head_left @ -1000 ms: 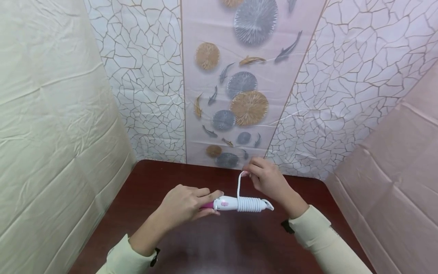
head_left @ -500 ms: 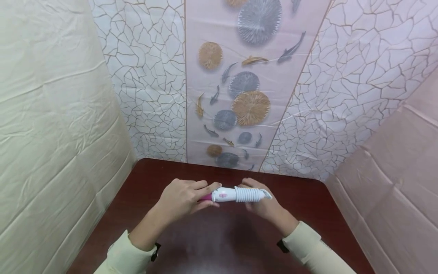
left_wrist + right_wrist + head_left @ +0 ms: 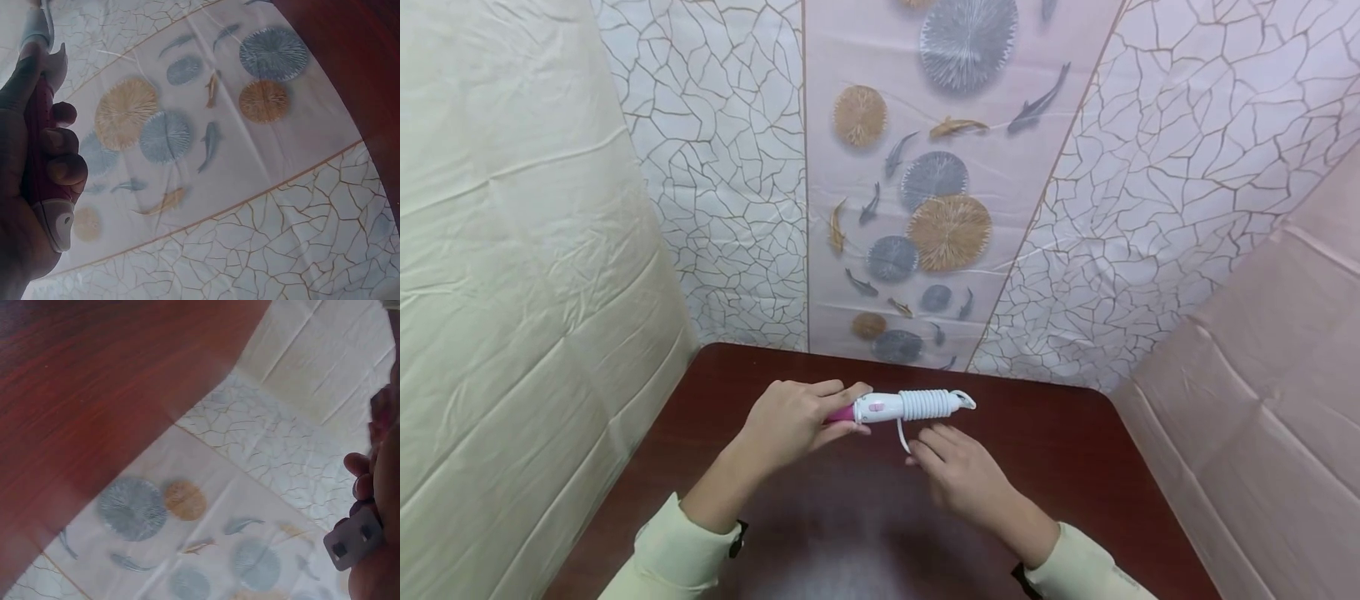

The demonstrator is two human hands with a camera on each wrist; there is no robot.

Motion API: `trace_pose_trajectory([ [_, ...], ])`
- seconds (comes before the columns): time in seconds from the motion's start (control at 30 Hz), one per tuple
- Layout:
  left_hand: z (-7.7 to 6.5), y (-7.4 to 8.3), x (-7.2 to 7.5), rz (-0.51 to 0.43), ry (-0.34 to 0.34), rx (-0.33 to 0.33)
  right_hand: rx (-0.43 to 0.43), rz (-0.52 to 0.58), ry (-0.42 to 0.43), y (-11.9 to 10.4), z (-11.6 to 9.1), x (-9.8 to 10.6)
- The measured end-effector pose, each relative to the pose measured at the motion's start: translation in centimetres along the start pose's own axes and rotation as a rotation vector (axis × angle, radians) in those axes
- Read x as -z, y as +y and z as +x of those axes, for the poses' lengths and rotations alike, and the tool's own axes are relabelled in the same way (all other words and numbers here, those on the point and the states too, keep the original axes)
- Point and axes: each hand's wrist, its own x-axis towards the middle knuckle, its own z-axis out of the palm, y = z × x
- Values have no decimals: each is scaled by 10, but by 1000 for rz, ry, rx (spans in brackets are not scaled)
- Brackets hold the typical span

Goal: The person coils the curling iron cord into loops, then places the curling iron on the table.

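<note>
My left hand (image 3: 784, 423) grips a hair styling iron by its pink part; the iron's white handle (image 3: 880, 407) points right, above the table. White cord (image 3: 927, 404) lies in several coils round that handle, with a small loop at its far end. Below the handle, my right hand (image 3: 964, 473) pinches the cord's loose length, which runs down from the inner end of the coils. In the left wrist view, curled fingers wrap the pink body (image 3: 41, 150) of the iron. A pale plug-like piece (image 3: 353, 540) with two dark square marks shows by the right hand in the right wrist view.
A dark red-brown table (image 3: 842, 525) with rounded back corners lies under both hands. Patterned cloth (image 3: 887, 192) with fish and discs hangs behind it. Cream cloth walls (image 3: 535, 275) stand close on the left and right.
My right hand has passed from above the iron, behind it, to below and in front, carrying the cord round the handle. The iron has shifted slightly up and left with my left hand.
</note>
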Motion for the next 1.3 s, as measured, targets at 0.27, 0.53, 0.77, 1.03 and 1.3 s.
trace_pose_trajectory([
  [0.27,-1,-3,-5,-16,-16,12,49,-64,92,4,15,23],
  [0.53,-3,-1,-7,-47,-23,-3,106,-117,151,13,34,29],
  [0.77,-2,-2,-4,-40,-31,7,119,-97,189,20,48,33],
  [1.03,-1,1,-4,-60,-31,-8,145,-94,251,25,55,35],
  [1.3,-4,6,-7,-55,-49,-39,75,-44,240,25,56,36],
])
